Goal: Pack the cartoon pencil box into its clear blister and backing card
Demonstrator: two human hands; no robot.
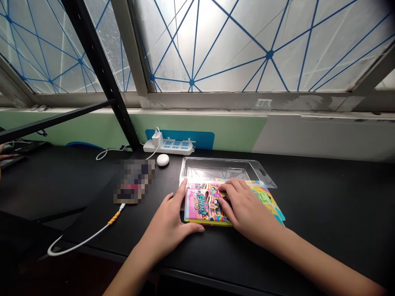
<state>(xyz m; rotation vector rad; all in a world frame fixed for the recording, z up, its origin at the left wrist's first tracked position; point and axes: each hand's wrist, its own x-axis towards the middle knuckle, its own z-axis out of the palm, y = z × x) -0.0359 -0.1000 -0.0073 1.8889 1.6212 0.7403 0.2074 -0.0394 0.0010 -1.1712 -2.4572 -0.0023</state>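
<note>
A flat pink printed pack point(200, 205) with cartoon lettering and a yellow front edge lies on the black desk. My left hand point(168, 222) steadies its left end, the thumb along the front edge and the index finger reaching up the left side. From the right, my right hand point(247, 205) rests on top, its thumb and bent fingers closed at the pack's upper surface; what lies under the fingertips is partly hidden. A colourful backing card point(270, 201) shows beneath and to the right. Behind the pack, a clear plastic blister tray point(216, 166) lies partly covered.
Left of the hands, a blurred-out phone-like device point(134, 183) is joined to a white cable point(89, 240). A round white object point(163, 160) sits near a white power strip point(168, 146) by the wall. A black metal frame point(101, 65) slants up at left. Part of another person's hand point(4, 156) shows at the far left.
</note>
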